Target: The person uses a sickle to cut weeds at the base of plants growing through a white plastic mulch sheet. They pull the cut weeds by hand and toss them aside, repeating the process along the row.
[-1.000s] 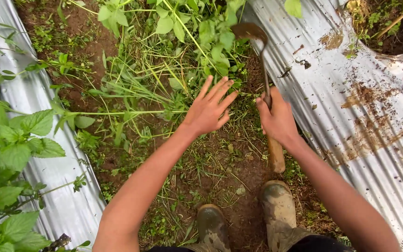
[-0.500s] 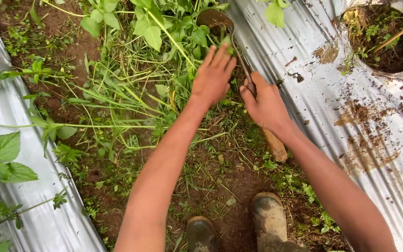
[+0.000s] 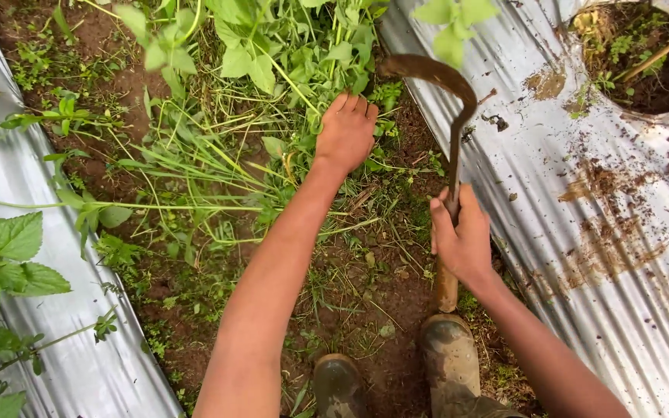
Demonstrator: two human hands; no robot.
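Left hand [image 3: 346, 133] clutches the tangled green weeds [image 3: 272, 101]; right hand [image 3: 462, 240] grips the curved rusty wooden-handled sickle [image 3: 449, 101]. Blade's raised near those closed fingers [image 3: 354, 104], so a sloppy swing could nick them.

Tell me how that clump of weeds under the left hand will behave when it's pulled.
The weeds look floppy: thin stems already lie bent sideways. Probably light, being leaves and grass. The left hand grips them; the roots may resist, since the soil looks damp and packed.

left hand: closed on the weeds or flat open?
Closed. The left hand has its fingers curled down into the weeds, knuckles up. What the fingers enclose is hidden.
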